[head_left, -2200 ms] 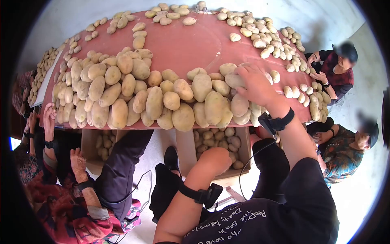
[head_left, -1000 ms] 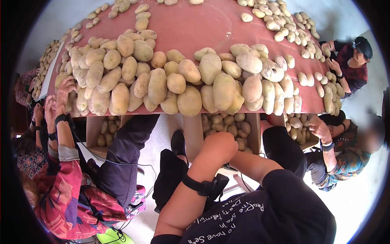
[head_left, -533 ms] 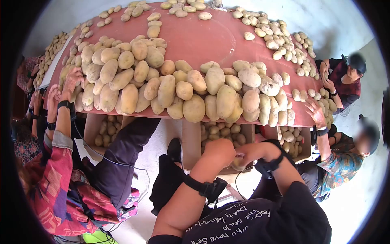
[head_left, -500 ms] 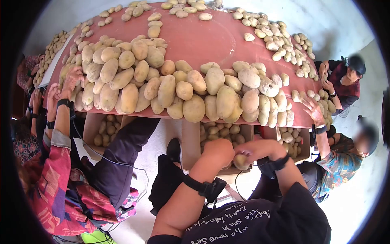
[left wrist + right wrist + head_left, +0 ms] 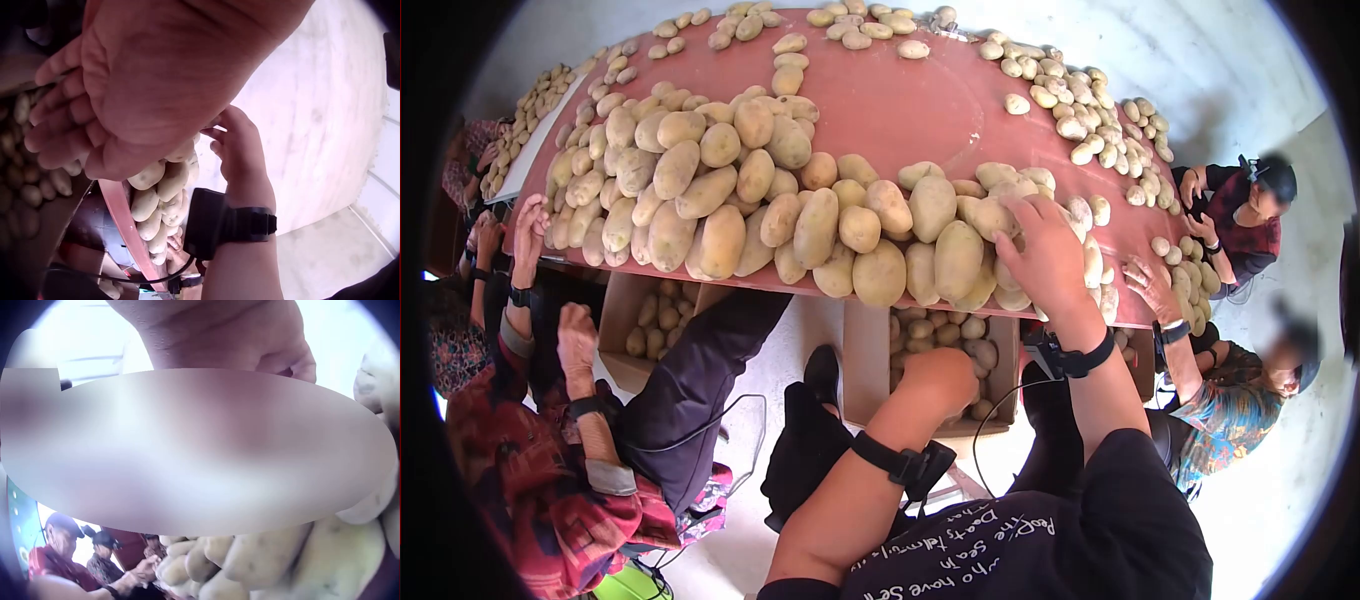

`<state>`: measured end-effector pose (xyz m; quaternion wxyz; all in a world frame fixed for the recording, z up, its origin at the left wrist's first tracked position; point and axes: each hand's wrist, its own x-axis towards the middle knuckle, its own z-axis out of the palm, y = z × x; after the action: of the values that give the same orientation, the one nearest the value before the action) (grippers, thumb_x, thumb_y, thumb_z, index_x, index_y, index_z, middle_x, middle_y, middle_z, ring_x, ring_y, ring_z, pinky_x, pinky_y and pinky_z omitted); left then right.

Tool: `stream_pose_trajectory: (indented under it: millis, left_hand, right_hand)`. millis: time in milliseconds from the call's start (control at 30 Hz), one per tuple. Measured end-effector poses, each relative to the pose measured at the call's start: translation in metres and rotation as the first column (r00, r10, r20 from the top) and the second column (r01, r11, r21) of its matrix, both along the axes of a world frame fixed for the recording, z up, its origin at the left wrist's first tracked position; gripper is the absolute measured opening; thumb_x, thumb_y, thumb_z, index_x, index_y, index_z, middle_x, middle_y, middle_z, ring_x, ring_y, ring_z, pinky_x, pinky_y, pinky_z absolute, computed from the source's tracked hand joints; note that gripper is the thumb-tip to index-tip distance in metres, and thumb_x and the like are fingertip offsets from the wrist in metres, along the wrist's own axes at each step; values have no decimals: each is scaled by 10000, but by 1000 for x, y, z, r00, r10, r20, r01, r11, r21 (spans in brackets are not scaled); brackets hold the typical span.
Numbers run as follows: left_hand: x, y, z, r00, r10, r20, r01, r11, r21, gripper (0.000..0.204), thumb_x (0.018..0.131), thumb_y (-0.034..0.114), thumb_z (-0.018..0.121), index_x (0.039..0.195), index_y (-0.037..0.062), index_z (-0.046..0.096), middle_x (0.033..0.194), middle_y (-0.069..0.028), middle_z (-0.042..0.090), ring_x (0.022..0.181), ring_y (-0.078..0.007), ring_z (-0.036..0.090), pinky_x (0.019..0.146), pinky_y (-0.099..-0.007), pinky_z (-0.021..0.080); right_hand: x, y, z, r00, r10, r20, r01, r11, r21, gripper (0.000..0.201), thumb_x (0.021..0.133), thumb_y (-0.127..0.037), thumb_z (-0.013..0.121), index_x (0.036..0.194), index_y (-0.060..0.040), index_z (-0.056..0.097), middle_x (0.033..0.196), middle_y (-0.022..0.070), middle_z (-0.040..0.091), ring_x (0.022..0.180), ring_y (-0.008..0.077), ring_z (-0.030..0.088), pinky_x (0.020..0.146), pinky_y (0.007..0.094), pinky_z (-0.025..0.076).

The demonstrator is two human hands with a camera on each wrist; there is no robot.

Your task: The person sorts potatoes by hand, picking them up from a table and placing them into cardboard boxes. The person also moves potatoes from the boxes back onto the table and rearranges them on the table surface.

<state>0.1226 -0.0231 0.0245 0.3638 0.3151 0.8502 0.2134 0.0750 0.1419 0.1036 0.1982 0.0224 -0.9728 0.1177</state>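
A long heap of potatoes (image 5: 815, 228) lies along the near edge of the red table (image 5: 900, 120). My right hand (image 5: 1052, 255) is at the heap's right part, its thumb and fingers spread about a pale potato (image 5: 988, 217); a blur covers the fingers in the right wrist view, so I cannot tell whether they grip it. My left hand (image 5: 940, 382) hangs below the table edge over a cardboard box (image 5: 864, 375) with potatoes inside. The left wrist view shows its palm (image 5: 144, 81) bare and the fingers loosely bent, holding nothing.
Smaller potato groups (image 5: 1090, 120) lie at the back and right of the table. Another potato box (image 5: 622, 365) stands lower left. People sit on both sides; one person's hand (image 5: 1155, 290) reaches the right table edge. A cable (image 5: 990, 420) hangs near my right knee.
Half a second ago my right hand held a potato beside my left hand at the box; now it is up on the heap. The left neighbour's one hand has dropped from the heap.
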Motion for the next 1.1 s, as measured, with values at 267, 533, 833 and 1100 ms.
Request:
stream_pose_trajectory:
  millis: [267, 533, 833, 1100]
  left_hand:
    - [-7, -3, 3, 999, 13, -35, -14, 999, -43, 327, 835, 253, 460, 819, 9, 677, 927, -199, 647, 868, -367, 616, 775, -456, 486]
    - [-4, 3, -8, 997, -6, -73, 2, 998, -57, 317, 825, 245, 460, 800, 8, 669, 878, -187, 651, 859, -357, 619, 768, -446, 490]
    - [-2, 14, -7, 999, -17, -34, 16, 999, -44, 310, 814, 228, 468, 791, 7, 684, 864, -203, 655, 823, -355, 631, 744, -439, 498]
    - [-3, 6, 2, 1000, -2, -4, 2, 998, -68, 299, 827, 227, 479, 803, 16, 690, 874, -193, 660, 833, -346, 638, 735, -427, 504]
  right_hand:
    - [56, 7, 5, 927, 358, 116, -250, 816, -521, 93, 791, -54, 580, 872, -22, 614, 843, 83, 591, 732, 185, 553, 610, 274, 446]
    - [124, 12, -203, 324, 344, 882, -287, 924, -255, 219, 803, -139, 521, 953, -83, 670, 957, 148, 652, 879, 325, 628, 723, 406, 495]
    - [169, -30, -317, 462, 201, 864, -64, 979, -194, 194, 854, -160, 474, 950, -93, 629, 911, 142, 669, 823, 306, 650, 665, 396, 497]
    - [143, -12, -275, 224, 328, 918, -379, 897, -228, 408, 637, -131, 691, 1035, -77, 617, 974, 158, 651, 855, 343, 623, 722, 397, 490]
